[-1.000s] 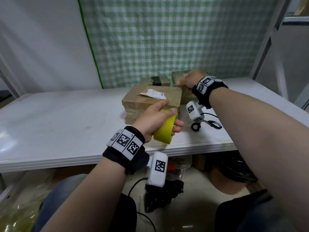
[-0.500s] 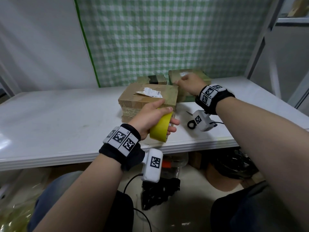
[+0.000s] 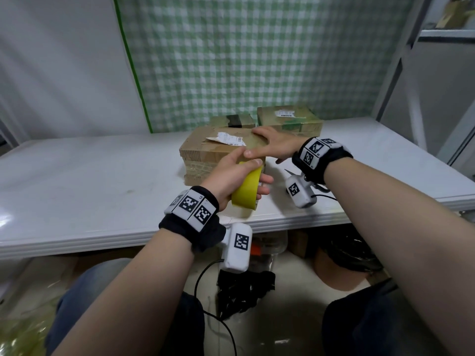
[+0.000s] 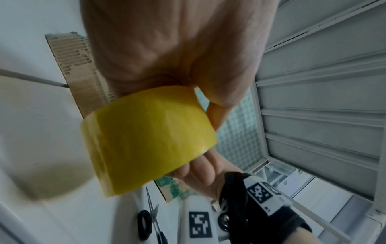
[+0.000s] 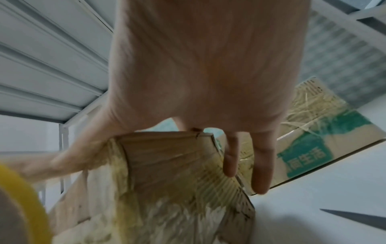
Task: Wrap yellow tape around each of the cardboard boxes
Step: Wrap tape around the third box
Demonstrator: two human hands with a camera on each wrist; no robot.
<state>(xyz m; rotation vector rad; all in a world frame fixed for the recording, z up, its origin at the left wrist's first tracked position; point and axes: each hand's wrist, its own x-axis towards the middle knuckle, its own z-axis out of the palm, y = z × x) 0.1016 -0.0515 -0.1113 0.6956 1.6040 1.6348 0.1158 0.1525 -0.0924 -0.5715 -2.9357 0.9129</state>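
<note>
The left hand (image 3: 232, 173) has its fingers and thumb curled round the yellow tape roll (image 3: 246, 188), which it holds just in front of the near side of the nearest cardboard box (image 3: 205, 156). The roll stands on its edge, with its flat yellow band facing the person. The box sits on the white table (image 3: 90, 176), and its long side runs left to right across the view.

The right hand (image 3: 273, 145) lies flat on top of that box at its right end. Its fingers are straight and spread, and two of them hang down past the far right corner in the right wrist view. It presses the box and holds nothing.

So the box lies right behind the roll, and both hands are already at it. The left hand is the nearer one to the box's front face. I think the next move is to stick the tape end to the box, but I cannot see a loose tape end (it may be hidden behind the fingers).

Two more cardboard boxes (image 3: 290, 122) wait behind, well back on the table. Scissors (image 4: 154, 219) lie on the table near the right wrist.
</note>
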